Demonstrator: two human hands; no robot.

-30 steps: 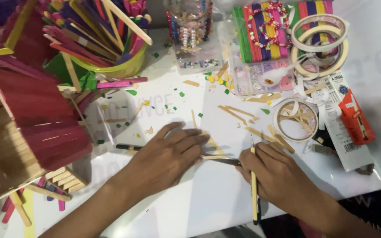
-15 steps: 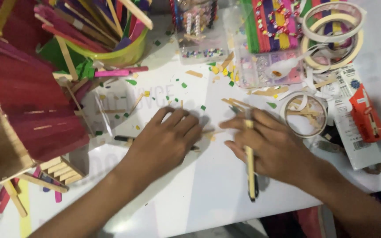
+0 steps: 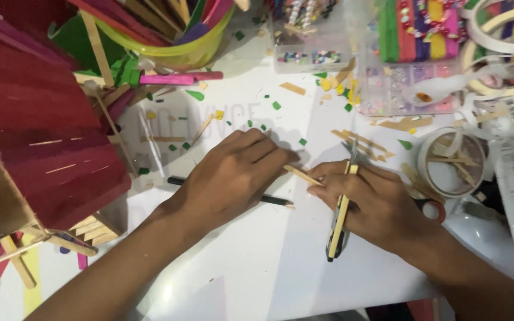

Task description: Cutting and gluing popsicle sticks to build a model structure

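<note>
Nearest the camera, both forearms come in over the white worktop (image 3: pixel 257 261) and meet near its middle. The right hand (image 3: pixel 376 205) is closed around a yellow and black craft knife (image 3: pixel 339 221); the handle runs back toward the wrist and the tip points away, toward the thin wooden stick (image 3: pixel 302 175), a grip that lets the palm bear down along the tool. The left hand (image 3: pixel 233 178) lies flat, knuckles up, its fingers (image 3: pixel 269 156) curled down and pressing on the near end of that stick, seemingly to keep it from sliding on the smooth surface. The stick lies on the worktop between the two hands, its left part hidden beneath the fingers. A black pencil (image 3: pixel 179 181) lies under the left hand, set down within reach, its tip showing on the other side.

Beside the right wrist the red loop of a pair of scissors (image 3: pixel 432 209) shows. Further right stands a roll of tape (image 3: pixel 450 161) with wooden offcuts lying in its hollow. To the left, a house of craft sticks with a dark red roof (image 3: pixel 43 148) stands pushed aside from the cutting spot. Green and yellow paper scraps (image 3: pixel 278 106) and stick slivers are scattered past the hands. At the far edge stand a yellow-green tub (image 3: pixel 174 53) of coloured sticks and a clear bead box (image 3: pixel 310 56), with more tape rolls (image 3: pixel 501 35) in the far right corner.
</note>
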